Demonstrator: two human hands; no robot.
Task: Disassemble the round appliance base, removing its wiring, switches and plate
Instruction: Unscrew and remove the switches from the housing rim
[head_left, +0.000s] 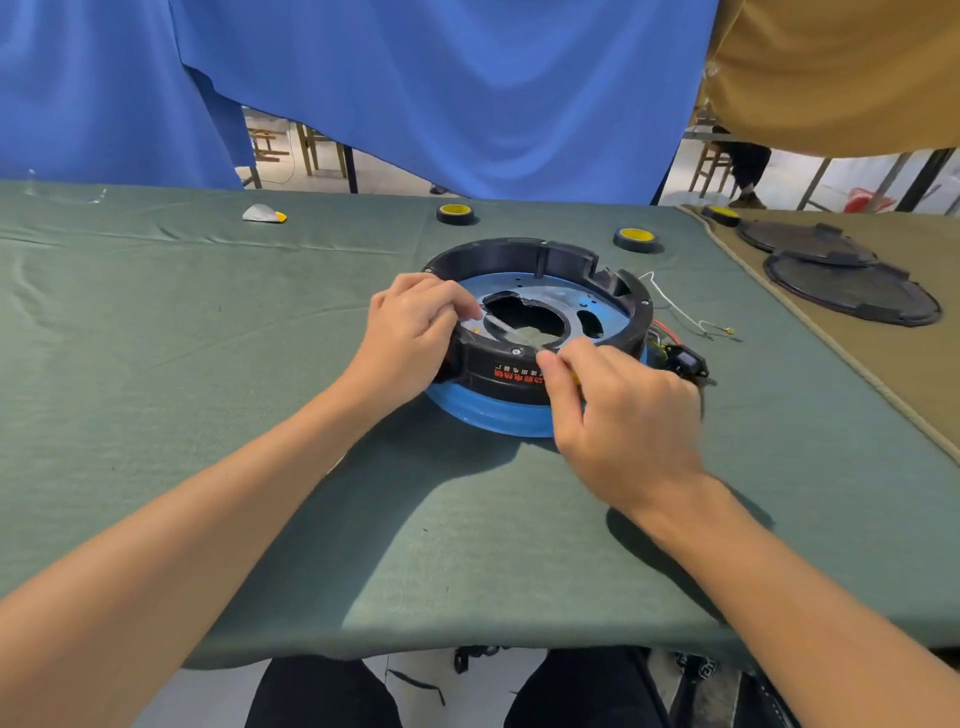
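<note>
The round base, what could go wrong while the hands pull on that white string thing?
The plate has an uneven-edged middle hole, and the left hand works right beside it, so fingers might get scratched.
The pale strand stretched to the right hand could snap or jerk loose.
Loose wires and a black switch box trail off the right side of the base and could snag if it's turned.

A makeshift workshop split into stations: the bench (156, 364) is draped in green cloth, screened by hanging blue curtains (467, 78), with a second bench (893, 374) in tan cloth just beside it. Tape rolls (456, 213), black round covers (852, 293) and an opened round appliance base (519, 249) trailing wires (675, 307) lie out — wooden stools (266, 141) stand beyond the curtains.
</note>
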